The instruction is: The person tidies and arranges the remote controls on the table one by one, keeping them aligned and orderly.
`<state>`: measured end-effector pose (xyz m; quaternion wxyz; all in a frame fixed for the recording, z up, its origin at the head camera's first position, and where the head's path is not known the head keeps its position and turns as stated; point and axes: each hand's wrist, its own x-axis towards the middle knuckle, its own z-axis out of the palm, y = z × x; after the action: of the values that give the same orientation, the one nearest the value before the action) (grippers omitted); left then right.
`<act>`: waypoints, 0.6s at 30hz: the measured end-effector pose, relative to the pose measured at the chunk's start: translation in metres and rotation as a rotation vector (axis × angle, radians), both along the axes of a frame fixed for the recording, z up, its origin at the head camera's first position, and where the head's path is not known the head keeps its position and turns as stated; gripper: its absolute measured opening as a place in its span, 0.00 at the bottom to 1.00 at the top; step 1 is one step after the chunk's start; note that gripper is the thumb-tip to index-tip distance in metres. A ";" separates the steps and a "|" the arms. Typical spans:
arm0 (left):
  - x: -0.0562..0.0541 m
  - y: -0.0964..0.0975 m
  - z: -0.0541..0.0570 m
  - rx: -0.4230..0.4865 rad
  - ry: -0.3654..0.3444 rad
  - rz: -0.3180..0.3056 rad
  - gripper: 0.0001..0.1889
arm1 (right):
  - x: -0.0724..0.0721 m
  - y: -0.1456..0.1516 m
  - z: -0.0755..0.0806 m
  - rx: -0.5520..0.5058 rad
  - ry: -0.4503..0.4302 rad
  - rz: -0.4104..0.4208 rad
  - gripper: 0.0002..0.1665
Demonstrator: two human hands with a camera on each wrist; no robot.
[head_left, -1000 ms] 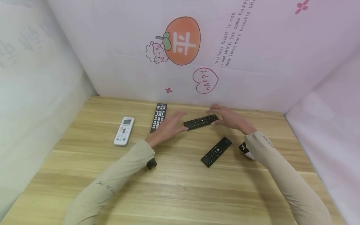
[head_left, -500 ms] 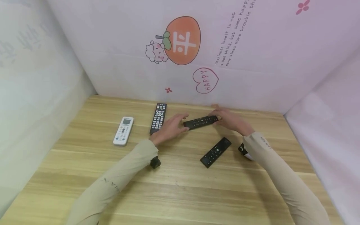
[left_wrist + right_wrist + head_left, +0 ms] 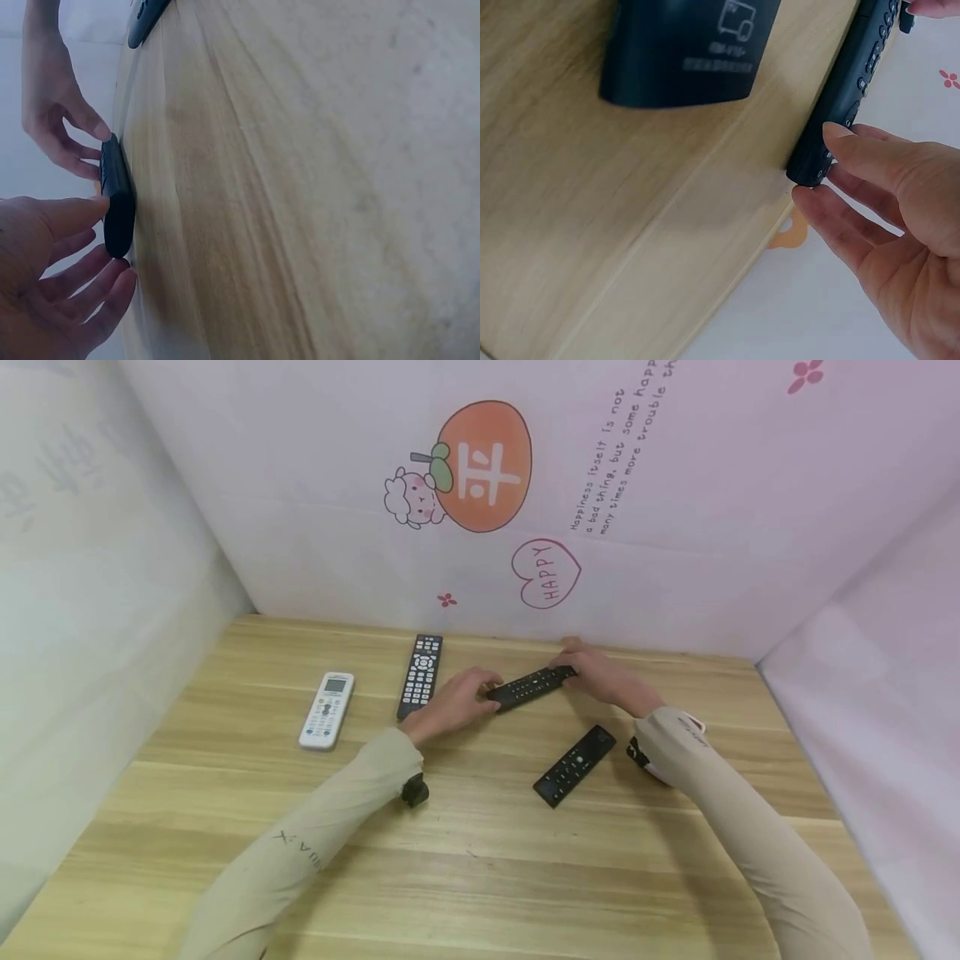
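Observation:
A black remote control lies slantwise near the back edge of the wooden table, with a hand at each end. My left hand pinches its left end: in the left wrist view the thumb presses on that end and the other fingers curl round below it. On the opposite end, my right hand grips with thumb and fingers. In the right wrist view this thumb lies over the buttoned face and a fingertip touches the end.
Nearer on the table lies a second black remote, close by the right forearm. A dark remote with white buttons sits just left of the left hand, and a white remote with a small screen farther left. White printed sheets wall the table.
Both hands have closed in on the ends of the black remote. The right hand has shifted slightly left over its end, and the remote has tilted a little more.

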<state>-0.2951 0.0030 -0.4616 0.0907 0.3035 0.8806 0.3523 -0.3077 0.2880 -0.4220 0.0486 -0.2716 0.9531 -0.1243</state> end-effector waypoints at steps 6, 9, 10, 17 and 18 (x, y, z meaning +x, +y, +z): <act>-0.001 0.000 -0.002 0.013 -0.018 0.006 0.23 | -0.002 -0.010 0.003 0.005 -0.030 -0.028 0.24; 0.001 0.002 -0.003 0.009 -0.016 0.011 0.23 | -0.005 -0.013 0.003 0.004 -0.018 -0.032 0.24; 0.001 0.002 -0.004 0.008 -0.017 0.012 0.24 | -0.006 -0.014 0.002 0.000 -0.014 -0.032 0.24; 0.006 0.006 -0.004 0.008 0.000 0.004 0.25 | -0.015 -0.023 0.000 -0.016 0.009 -0.013 0.24; 0.006 0.007 -0.005 0.006 0.004 0.006 0.25 | -0.017 -0.025 0.000 -0.015 0.010 -0.013 0.24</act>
<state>-0.2893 0.0098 -0.4663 0.0871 0.3020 0.8806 0.3546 -0.3245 0.2630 -0.4223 0.0408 -0.2665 0.9541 -0.1302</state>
